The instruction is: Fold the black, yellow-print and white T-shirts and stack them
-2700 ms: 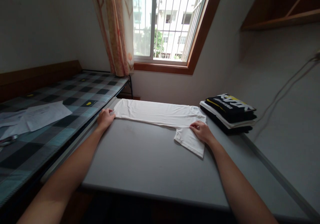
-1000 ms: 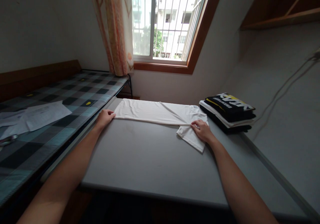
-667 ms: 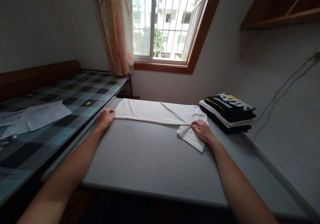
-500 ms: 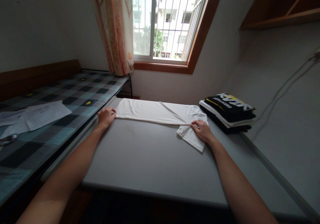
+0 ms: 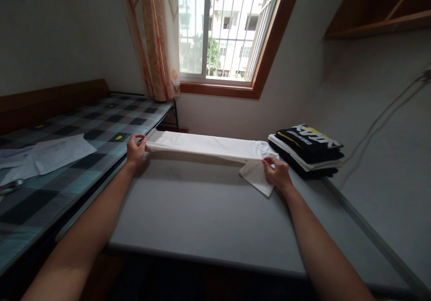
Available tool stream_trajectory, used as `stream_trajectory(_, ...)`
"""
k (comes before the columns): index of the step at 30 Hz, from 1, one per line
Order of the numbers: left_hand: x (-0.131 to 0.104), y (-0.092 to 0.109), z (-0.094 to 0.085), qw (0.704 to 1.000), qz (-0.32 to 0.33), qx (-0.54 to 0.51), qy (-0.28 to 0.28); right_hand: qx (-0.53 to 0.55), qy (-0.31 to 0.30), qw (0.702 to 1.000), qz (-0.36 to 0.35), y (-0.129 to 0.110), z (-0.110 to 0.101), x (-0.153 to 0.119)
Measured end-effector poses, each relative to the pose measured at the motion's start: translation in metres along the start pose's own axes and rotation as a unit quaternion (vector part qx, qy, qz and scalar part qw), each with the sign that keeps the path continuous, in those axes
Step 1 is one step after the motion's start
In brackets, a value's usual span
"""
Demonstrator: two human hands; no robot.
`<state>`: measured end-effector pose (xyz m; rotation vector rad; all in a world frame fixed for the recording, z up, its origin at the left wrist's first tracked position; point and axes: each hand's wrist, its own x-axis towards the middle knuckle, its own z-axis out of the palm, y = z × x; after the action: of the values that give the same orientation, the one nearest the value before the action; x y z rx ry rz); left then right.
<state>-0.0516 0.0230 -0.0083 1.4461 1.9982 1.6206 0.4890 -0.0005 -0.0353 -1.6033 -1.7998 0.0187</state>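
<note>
A white T-shirt (image 5: 208, 145) lies lengthwise across the far part of the grey table (image 5: 202, 211), folded into a long strip. My left hand (image 5: 135, 148) pinches its near corner at the left end, lifted a little off the tabletop. At the other end my right hand (image 5: 276, 171) pinches the near edge by the sleeve. The near edge is stretched taut between both hands, slightly raised. One sleeve hangs from the right hand toward me, over the table.
Right of the shirt stands a stack of folded clothes (image 5: 306, 150), mostly black and white. A bed with a checked mattress (image 5: 101, 121) runs along the left, with papers (image 5: 54, 155) on it. Behind the table are a window (image 5: 229, 32) and a curtain (image 5: 158, 41).
Both hands have closed on the shirt's near edge and lifted it slightly off the table. My left hand has moved a little left and away, pulling the edge taut.
</note>
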Motion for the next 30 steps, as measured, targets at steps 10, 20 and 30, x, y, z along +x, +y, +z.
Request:
stream_trajectory(10, -0.007, 0.003, -0.007, 0.962, -0.029, 0.092, -0.255, -0.139, -0.064, 0.988, -0.012, -0.023, -0.005, -0.008)
stream_trajectory(20, -0.013, 0.020, -0.013, 0.966, 0.027, 0.045, -0.253, -0.086, -0.237, 0.950, -0.186, -0.094, 0.034, 0.005)
stream_trajectory(30, -0.003, -0.001, -0.007, 0.979, 0.021, 0.079, -0.188, -0.145, -0.249, 0.954, -0.084, -0.091, 0.061, 0.005)
